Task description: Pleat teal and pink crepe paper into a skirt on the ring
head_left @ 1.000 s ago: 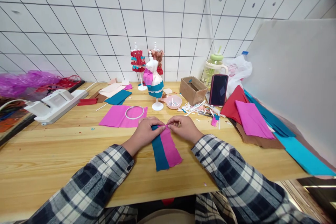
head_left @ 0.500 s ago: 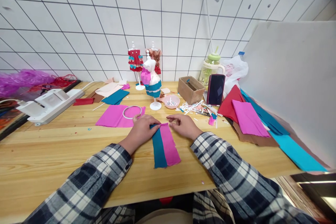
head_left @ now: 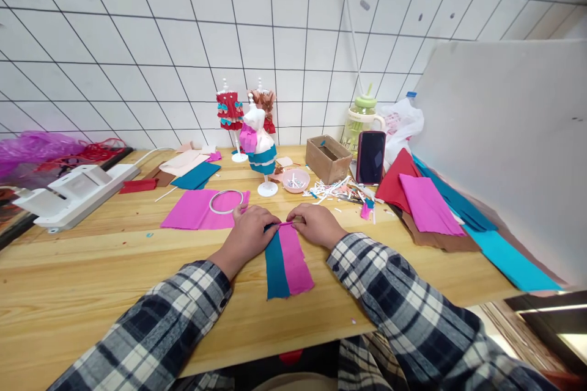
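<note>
A magenta strip of crepe paper point(head_left: 297, 263) lies lengthwise toward me, beside a teal strip point(head_left: 276, 272) that it meets or overlaps; which one cannot be told. Their far edge is narrowly folded. My left hand point(head_left: 252, 229) is closed at the far left of this edge, thumb and fingers pressed on it. At the far right corner, my right hand point(head_left: 317, 225) pinches the magenta fold between thumb and fingertips. Beyond my left hand, a silvery ring point(head_left: 226, 191) rests on a larger magenta sheet point(head_left: 183, 211).
Small dress forms stand at the back, one in a white and teal dress point(head_left: 263, 159). Near them are a pink dish point(head_left: 296, 180), a cardboard box point(head_left: 328, 159), paper scraps point(head_left: 337, 189) and a phone point(head_left: 370, 159). A power strip point(head_left: 87, 195) lies left; folded coloured paper point(head_left: 431, 204) lies right.
My right hand has moved left and closed on the far right corner of the magenta strip. My left hand stays on the folded edge. The view has shifted slightly.
</note>
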`<state>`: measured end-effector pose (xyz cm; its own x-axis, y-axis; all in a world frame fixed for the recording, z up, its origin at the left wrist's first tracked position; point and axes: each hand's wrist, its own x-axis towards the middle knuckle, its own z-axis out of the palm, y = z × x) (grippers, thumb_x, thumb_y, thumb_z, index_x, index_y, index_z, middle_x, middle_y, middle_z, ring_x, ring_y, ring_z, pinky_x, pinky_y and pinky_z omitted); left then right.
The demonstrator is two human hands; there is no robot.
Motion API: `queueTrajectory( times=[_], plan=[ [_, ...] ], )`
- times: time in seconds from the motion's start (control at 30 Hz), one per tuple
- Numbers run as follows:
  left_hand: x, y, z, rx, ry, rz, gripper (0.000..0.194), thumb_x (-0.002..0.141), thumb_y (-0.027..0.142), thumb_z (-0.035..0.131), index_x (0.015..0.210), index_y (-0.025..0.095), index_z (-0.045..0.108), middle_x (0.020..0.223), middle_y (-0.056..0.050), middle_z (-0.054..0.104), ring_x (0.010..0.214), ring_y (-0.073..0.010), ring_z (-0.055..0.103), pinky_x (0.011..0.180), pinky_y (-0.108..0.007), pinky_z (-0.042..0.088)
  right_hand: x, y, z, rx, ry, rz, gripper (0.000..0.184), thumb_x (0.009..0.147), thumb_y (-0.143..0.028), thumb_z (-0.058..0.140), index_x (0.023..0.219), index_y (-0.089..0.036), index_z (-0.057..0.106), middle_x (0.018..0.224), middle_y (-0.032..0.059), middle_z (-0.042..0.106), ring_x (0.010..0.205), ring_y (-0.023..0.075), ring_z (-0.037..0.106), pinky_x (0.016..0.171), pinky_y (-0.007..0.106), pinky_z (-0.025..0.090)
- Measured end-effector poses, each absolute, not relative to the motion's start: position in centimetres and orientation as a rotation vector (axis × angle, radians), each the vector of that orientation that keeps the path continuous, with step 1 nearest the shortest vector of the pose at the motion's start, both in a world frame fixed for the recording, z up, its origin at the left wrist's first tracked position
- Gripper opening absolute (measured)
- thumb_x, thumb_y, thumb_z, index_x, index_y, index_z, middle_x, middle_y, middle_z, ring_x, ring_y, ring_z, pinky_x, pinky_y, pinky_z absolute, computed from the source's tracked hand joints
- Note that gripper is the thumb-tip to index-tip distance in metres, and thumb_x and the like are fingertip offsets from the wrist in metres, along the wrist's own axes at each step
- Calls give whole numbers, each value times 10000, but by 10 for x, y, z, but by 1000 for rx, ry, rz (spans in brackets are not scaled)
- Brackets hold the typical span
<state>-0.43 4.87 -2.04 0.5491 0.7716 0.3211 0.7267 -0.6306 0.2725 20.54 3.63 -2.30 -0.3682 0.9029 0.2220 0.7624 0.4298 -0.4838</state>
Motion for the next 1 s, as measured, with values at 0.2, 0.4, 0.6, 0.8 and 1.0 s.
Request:
queueTrajectory(
  times=[0.2, 0.4, 0.6, 0.8, 1.0],
  plan=[
    [0, 43, -14, 2727, 1278, 596, 195, 886, 287, 535, 897, 263, 728, 901, -55, 720, 931, -263, 602, 966, -563, 209, 206, 35, -20, -1415, -2268, 376, 177, 815, -157, 609, 920, -257, 712, 940, 10, 704, 889, 179, 622, 755, 283, 447],
    [0, 37, -3, 2882, 1177, 482, 229, 900, 251, 498, 902, 269, 727, 885, -40, 720, 979, -270, 568, 991, -614, 163, 210, 32, -16, -1425, -2363, 327, 280, 848, -105, 493, 935, -245, 720, 1039, 17, 694, 990, 186, 615, 823, 283, 442],
    [-7, 37, 5, 2986, 1033, 362, 251, 924, 314, 483, 972, 287, 728, 913, -47, 711, 974, -267, 553, 967, -591, 230, 205, 33, -17, -1465, -2277, 338, 248, 887, -176, 503, 1049, -218, 685, 1059, 36, 691, 1000, 183, 602, 863, 285, 432],
    [-4, 34, 3, 2966, 1013, 412, 240, 921, 303, 494, 939, 263, 729, 936, -46, 716, 987, -251, 580, 990, -564, 243, 195, 33, -19, -1401, -2332, 300, 152, 866, -229, 577, 891, -203, 724, 966, 59, 686, 966, 189, 583, 887, 295, 405],
    [-16, 46, 5, 2577, 1245, 816, 328, 926, 407, 476, 1016, 201, 714, 1044, -70, 722, 1010, -226, 620, 929, -402, 421, 202, 29, -10, -1514, -2197, 471, 111, 809, -209, 580, 848, -213, 685, 820, 12, 694, 773, 158, 601, 690, 257, 405]
  ],
)
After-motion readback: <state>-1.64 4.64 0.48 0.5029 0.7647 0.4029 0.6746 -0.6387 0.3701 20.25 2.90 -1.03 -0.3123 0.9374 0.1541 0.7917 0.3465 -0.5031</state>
